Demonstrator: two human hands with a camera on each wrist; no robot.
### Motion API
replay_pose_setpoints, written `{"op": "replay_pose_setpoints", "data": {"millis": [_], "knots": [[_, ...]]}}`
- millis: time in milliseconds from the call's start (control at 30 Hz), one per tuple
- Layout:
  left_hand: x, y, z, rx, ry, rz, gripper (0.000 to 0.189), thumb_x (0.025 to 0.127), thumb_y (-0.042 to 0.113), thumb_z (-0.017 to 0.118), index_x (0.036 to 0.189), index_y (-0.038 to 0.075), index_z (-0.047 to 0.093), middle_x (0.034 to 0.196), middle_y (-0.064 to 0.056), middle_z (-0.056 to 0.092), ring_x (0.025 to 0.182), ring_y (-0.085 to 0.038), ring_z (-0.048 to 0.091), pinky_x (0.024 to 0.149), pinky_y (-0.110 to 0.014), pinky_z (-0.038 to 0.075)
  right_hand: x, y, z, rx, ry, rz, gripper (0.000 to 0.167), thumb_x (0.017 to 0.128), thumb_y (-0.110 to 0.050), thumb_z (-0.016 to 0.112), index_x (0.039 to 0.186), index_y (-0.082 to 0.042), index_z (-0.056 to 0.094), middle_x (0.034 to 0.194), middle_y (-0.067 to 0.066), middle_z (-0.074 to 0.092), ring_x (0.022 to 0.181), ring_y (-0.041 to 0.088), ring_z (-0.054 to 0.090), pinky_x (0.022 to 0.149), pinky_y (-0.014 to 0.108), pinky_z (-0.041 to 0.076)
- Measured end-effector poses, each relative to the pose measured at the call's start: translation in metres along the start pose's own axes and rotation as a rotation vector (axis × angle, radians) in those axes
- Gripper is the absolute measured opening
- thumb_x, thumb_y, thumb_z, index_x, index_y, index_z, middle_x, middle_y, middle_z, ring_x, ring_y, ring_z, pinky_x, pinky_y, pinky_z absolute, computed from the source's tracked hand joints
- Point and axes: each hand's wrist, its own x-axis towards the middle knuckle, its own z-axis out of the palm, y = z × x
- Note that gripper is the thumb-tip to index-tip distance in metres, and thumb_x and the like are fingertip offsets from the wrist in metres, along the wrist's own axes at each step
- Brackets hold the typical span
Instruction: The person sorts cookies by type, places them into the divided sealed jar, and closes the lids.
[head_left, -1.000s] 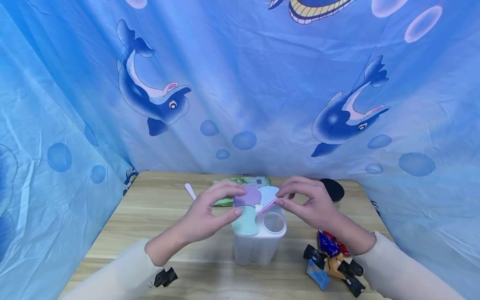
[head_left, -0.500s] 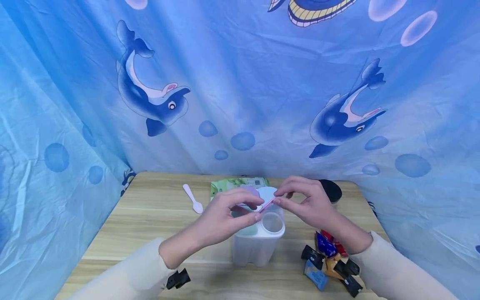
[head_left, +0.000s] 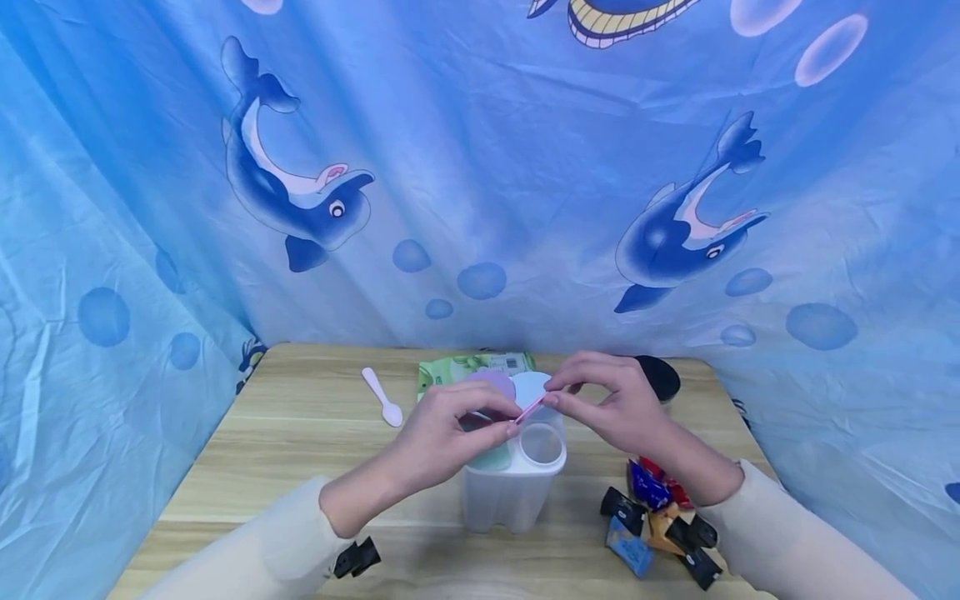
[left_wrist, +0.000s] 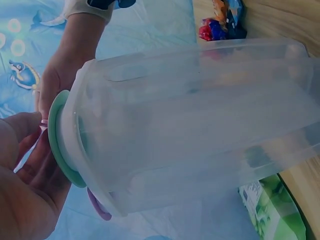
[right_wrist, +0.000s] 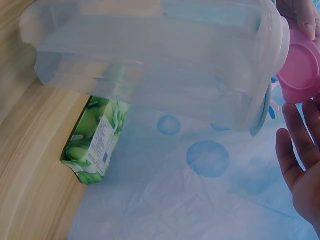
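This looks like a curtained-off booth, in what building is unclear: blue cloth (head_left: 487, 167) printed with cartoon dolphins (head_left: 258, 185) hangs behind and beside a wooden table (head_left: 300, 442).

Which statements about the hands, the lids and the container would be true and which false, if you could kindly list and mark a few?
1. The left hand and the right hand both hold the pink lid. True.
2. The container has a round opening uncovered. True.
3. The container lies on its side. False: it stands upright, as the head view shows.
4. A green packet is behind the container. True.
5. Every lid is off the container. False: the green lid, purple lid and blue lid are on its top.
6. Nothing lies left of the container. False: a spoon is there.
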Motion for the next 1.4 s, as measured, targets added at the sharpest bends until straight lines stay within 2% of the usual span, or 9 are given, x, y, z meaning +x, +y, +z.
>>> {"op": "replay_pose_setpoints", "data": {"millis": [67, 167, 333, 467, 667, 767, 833, 1100, 1400], "knots": [[0.0, 0.0, 0.0, 0.019, 0.006, 0.017, 0.015, 0.089, 0.013, 0.081, 0.104, 0.015, 0.08, 0.1, 0.009, 0.074, 0.095, -0.007, 0.069, 0.081, -0.026, 0.061, -0.002, 0.0, -0.003, -0.018, -0.003, -0.004, 0.021, 0.086, -0.001, 0.08, 0.1, -0.017, 0.079, 0.098, -0.006, 0.075, 0.085, 0.007, 0.068, 0.073, 0.027, 0.06], [-0.001, -0.001, 0.0, 0.037, 0.015, 0.035, 0.014, 0.089, 0.014, 0.081, 0.103, 0.016, 0.08, 0.099, 0.01, 0.075, 0.096, -0.006, 0.069, 0.081, -0.025, 0.061, -0.011, 0.004, -0.01, -0.05, -0.004, 0.008, 0.025, 0.085, -0.001, 0.08, 0.102, -0.02, 0.078, 0.099, -0.008, 0.076, 0.085, 0.006, 0.068, 0.063, 0.02, 0.054], [-0.001, -0.004, 0.001, 0.034, 0.028, 0.052, 0.013, 0.088, 0.013, 0.082, 0.101, 0.016, 0.081, 0.097, 0.011, 0.076, 0.094, -0.006, 0.07, 0.079, -0.025, 0.061, -0.037, 0.018, -0.027, -0.065, -0.022, 0.075, 0.026, 0.088, -0.004, 0.08, 0.103, -0.025, 0.076, 0.095, -0.004, 0.075, 0.08, 0.005, 0.066, 0.059, 0.018, 0.051], [-0.001, -0.006, 0.0, 0.044, 0.037, 0.091, 0.013, 0.088, 0.013, 0.082, 0.1, 0.016, 0.081, 0.096, 0.009, 0.077, 0.093, -0.006, 0.07, 0.078, -0.024, 0.061, -0.067, 0.034, -0.043, -0.121, -0.042, 0.191, 0.027, 0.089, -0.004, 0.079, 0.104, -0.027, 0.075, 0.097, -0.004, 0.074, 0.08, 0.004, 0.065, 0.067, 0.022, 0.057], [0.0, -0.007, -0.001, 0.065, 0.041, 0.153, 0.014, 0.087, 0.011, 0.082, 0.1, 0.015, 0.081, 0.094, 0.006, 0.077, 0.092, -0.007, 0.07, 0.076, -0.024, 0.06, -0.116, 0.057, -0.057, -0.229, -0.104, 0.486, 0.015, 0.092, -0.017, 0.078, 0.104, -0.026, 0.077, 0.102, -0.008, 0.074, 0.086, 0.002, 0.067, 0.065, 0.025, 0.058], [0.001, -0.007, -0.002, 0.068, 0.039, 0.159, 0.014, 0.087, 0.01, 0.082, 0.1, 0.014, 0.081, 0.093, 0.006, 0.077, 0.091, -0.007, 0.07, 0.075, -0.024, 0.06, -0.135, 0.068, -0.061, -0.239, -0.142, 0.624, 0.014, 0.094, -0.024, 0.077, 0.107, -0.021, 0.076, 0.104, -0.001, 0.075, 0.089, 0.003, 0.066, 0.065, 0.026, 0.058], [0.002, -0.008, -0.002, 0.066, 0.037, 0.157, 0.014, 0.087, 0.01, 0.082, 0.1, 0.014, 0.081, 0.093, 0.006, 0.077, 0.091, -0.007, 0.07, 0.075, -0.024, 0.06, -0.147, 0.078, -0.064, -0.231, -0.154, 0.674, 0.018, 0.094, -0.024, 0.077, 0.11, -0.018, 0.076, 0.107, 0.004, 0.075, 0.091, 0.006, 0.067, 0.065, 0.026, 0.058], [0.002, -0.008, -0.003, 0.033, 0.03, 0.12, 0.014, 0.087, 0.01, 0.082, 0.1, 0.015, 0.081, 0.094, 0.006, 0.077, 0.09, -0.007, 0.07, 0.073, -0.024, 0.061, -0.183, 0.118, -0.071, -0.249, -0.152, 0.651, 0.024, 0.091, -0.022, 0.08, 0.113, -0.02, 0.074, 0.116, 0.005, 0.071, 0.102, 0.022, 0.068, 0.069, 0.027, 0.059], [0.002, -0.01, -0.001, 0.026, 0.026, 0.108, 0.013, 0.088, 0.012, 0.082, 0.1, 0.015, 0.081, 0.094, 0.007, 0.077, 0.09, -0.007, 0.07, 0.073, -0.024, 0.061, -0.195, 0.14, -0.07, -0.261, -0.209, 0.699, 0.03, 0.089, -0.029, 0.081, 0.116, -0.018, 0.074, 0.122, 0.005, 0.07, 0.11, 0.033, 0.067, 0.072, 0.026, 0.058]]}}
